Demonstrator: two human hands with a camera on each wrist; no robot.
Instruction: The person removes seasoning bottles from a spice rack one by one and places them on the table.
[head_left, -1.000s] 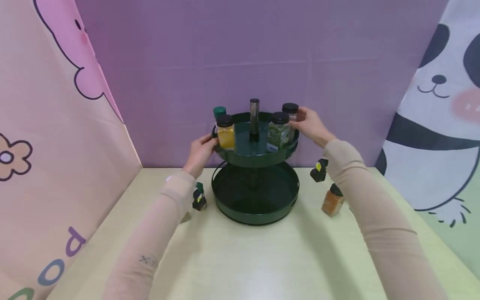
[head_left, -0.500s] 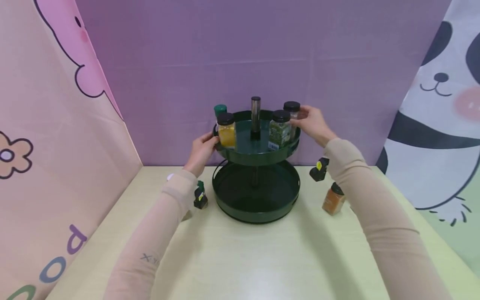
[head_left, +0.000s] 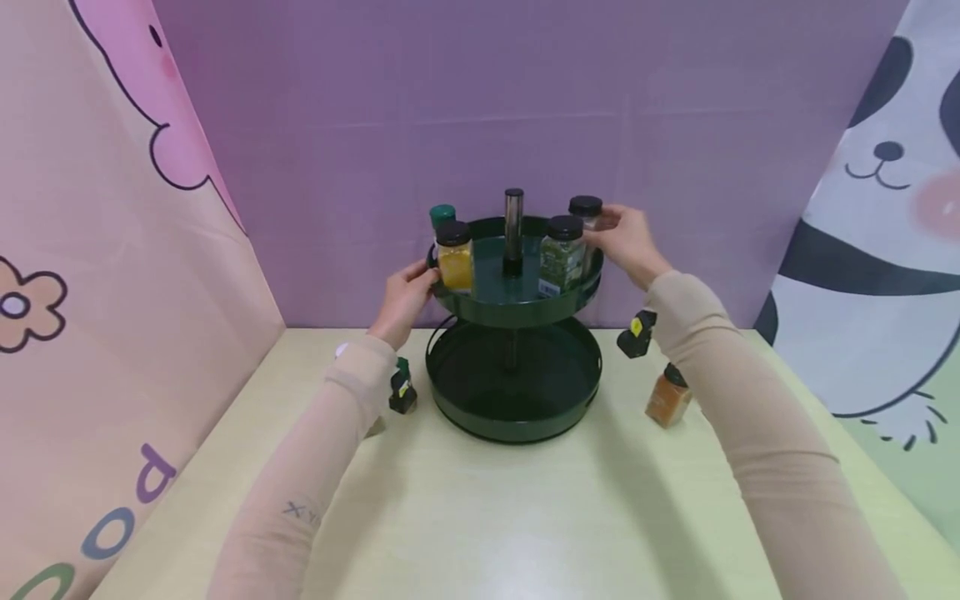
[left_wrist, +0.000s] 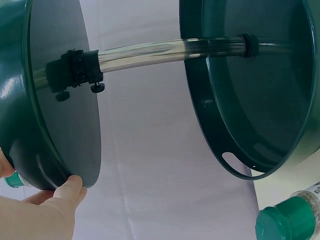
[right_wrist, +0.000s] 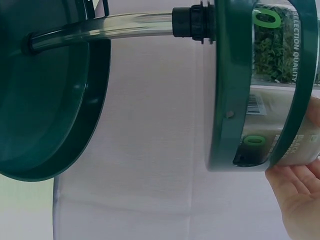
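Observation:
A dark green two-tier turntable rack stands at the back of the table, its upper tray (head_left: pixel 517 314) on a metal post (head_left: pixel 513 221). My left hand (head_left: pixel 403 302) grips the upper tray's left rim; fingers curl beneath it in the left wrist view. On the right side, my right hand (head_left: pixel 632 246) holds a black-lidded spice jar (head_left: pixel 586 206) standing just inside the rim, seen through the handle slot in the right wrist view. Before it is a jar of green herbs (head_left: pixel 561 265). A yellow spice jar (head_left: pixel 455 268) and a green-lidded jar (head_left: pixel 442 215) stand near my left hand.
The lower tray (head_left: pixel 517 429) bears no jars. An orange spice jar (head_left: pixel 667 402) stands on the table to the right, partly behind the right sleeve. Left of the rack is another green-lidded jar (left_wrist: pixel 287 222). A purple backdrop (head_left: pixel 375 167) hangs close behind.
The head view has shifted slightly, so the rack sits a little higher and further right in it. Both hands keep their places on the tray and the jar.

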